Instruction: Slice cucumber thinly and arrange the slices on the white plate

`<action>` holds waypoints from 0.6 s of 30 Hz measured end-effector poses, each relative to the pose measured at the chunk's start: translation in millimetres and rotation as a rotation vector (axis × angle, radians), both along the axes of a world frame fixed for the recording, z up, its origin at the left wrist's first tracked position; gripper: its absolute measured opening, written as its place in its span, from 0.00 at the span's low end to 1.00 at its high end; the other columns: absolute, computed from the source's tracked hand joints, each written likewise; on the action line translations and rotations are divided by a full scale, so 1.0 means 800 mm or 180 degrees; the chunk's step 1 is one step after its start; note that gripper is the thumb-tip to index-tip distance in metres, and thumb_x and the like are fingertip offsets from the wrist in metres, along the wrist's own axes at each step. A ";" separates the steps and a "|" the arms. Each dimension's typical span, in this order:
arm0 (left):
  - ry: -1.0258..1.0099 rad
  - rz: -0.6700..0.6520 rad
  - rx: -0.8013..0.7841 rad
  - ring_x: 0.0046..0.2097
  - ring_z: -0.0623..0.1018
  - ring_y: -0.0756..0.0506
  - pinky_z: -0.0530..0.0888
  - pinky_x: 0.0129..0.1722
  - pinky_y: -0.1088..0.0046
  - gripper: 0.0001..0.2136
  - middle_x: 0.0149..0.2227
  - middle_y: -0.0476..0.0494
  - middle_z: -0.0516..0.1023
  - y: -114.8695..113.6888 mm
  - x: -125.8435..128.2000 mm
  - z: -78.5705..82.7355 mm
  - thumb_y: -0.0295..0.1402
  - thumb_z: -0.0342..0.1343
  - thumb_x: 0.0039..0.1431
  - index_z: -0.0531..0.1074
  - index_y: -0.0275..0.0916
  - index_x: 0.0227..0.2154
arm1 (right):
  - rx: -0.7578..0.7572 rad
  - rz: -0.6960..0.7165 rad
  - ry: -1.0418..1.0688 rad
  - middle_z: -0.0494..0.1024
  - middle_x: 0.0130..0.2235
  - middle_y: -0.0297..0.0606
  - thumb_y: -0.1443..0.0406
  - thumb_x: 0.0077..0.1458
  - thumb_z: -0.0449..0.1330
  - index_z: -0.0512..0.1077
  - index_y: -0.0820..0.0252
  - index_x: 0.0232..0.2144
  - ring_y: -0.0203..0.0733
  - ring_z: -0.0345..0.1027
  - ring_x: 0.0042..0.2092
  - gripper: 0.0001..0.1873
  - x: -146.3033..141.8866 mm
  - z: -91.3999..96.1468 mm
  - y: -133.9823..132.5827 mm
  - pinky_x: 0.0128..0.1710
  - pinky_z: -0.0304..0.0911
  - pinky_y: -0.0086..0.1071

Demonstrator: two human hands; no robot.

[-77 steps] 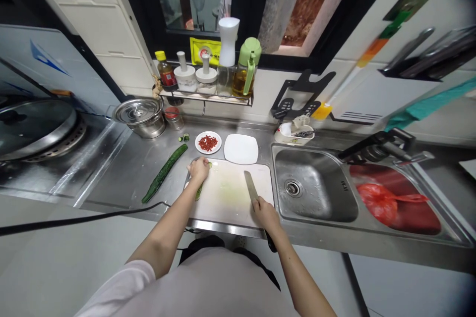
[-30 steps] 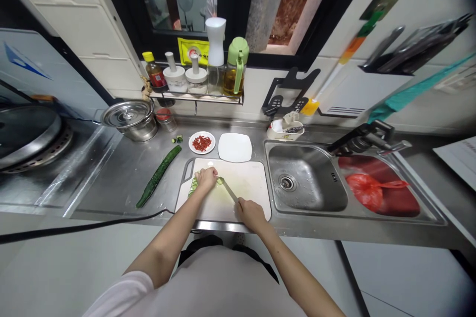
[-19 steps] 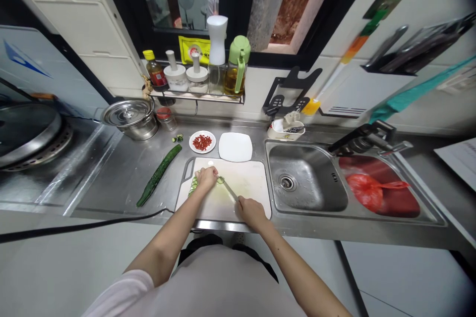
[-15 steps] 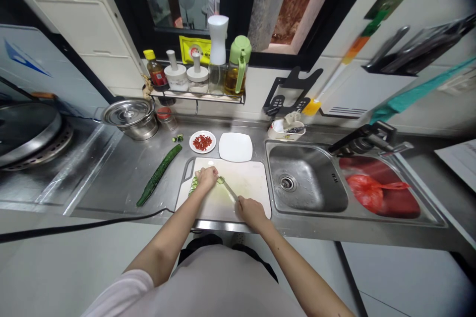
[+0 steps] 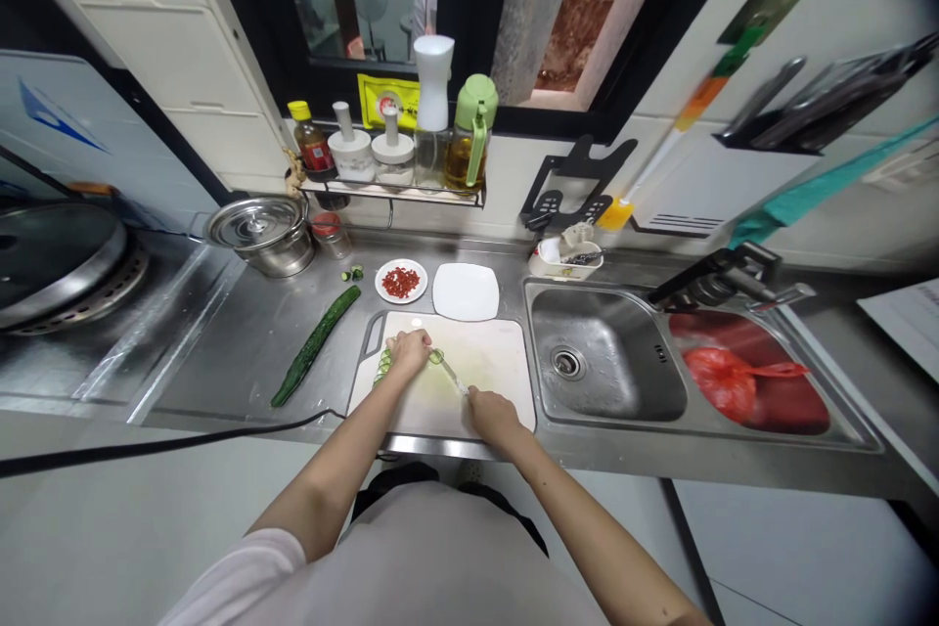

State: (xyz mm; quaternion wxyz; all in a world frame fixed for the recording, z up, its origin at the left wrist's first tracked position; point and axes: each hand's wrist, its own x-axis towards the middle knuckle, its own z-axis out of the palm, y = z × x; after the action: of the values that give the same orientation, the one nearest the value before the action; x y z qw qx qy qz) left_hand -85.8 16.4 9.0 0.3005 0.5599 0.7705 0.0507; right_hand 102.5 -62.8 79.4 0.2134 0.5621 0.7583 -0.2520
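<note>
Knife (image 5: 453, 379) is sitting in the closed grip of the right hand (image 5: 499, 419), with a cucumber slice (image 5: 435, 356) near its tip, over the cutting board (image 5: 440, 419). The left hand (image 5: 409, 350) is resting between this slice and other slices (image 5: 382, 368); what it is holding, I cannot tell. For even cutting, its fingertips should be tucking back, the blade pressing slowly.

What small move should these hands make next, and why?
Perhaps the left hand should nudge the round green-rimmed cucumber slice leftward: it lies close by, at the tip of the silver metal knife held by the right hand, and similar slices lie farther left.
</note>
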 end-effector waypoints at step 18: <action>0.0023 -0.0075 -0.0024 0.52 0.71 0.39 0.57 0.50 0.61 0.04 0.37 0.45 0.80 0.003 -0.001 -0.001 0.34 0.58 0.53 0.74 0.47 0.33 | -0.0046 -0.0056 -0.0029 0.78 0.43 0.52 0.70 0.62 0.44 0.67 0.63 0.50 0.51 0.73 0.47 0.17 0.005 -0.002 -0.006 0.40 0.62 0.37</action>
State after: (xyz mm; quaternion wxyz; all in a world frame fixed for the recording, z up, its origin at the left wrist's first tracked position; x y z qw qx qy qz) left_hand -86.3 19.0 7.9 0.3003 0.5680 0.7651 0.0422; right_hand 106.3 -67.5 77.5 0.2186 0.5684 0.7505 -0.2568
